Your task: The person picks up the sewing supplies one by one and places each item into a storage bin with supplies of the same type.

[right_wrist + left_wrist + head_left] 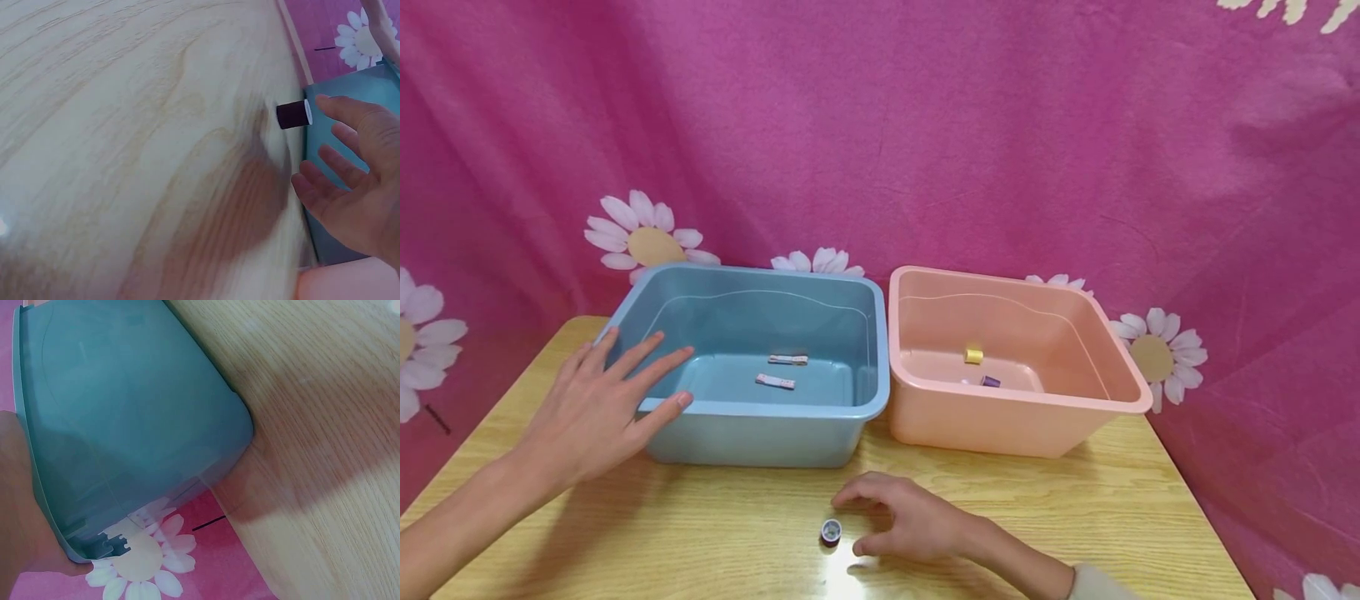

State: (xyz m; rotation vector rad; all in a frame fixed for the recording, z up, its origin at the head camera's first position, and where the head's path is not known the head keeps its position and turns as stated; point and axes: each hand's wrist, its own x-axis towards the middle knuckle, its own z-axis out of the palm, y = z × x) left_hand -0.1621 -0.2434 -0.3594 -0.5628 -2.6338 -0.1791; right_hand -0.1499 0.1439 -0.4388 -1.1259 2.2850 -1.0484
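Observation:
A small dark thread spool with a pale end stands on the wooden table near its front. Just to its right, my right hand hovers with thumb and fingers apart; in the right wrist view a gap separates the fingers from the spool. My left hand spreads its fingers over the left front rim of the blue bin; whether it touches the rim is unclear. Two pale, narrow strips with printed marks, one nearer and one farther, lie inside that bin.
Right of the blue bin stands a pink bin holding a yellow spool and a purple spool. Both bins rest on the wooden table. A magenta cloth with white flowers hangs behind.

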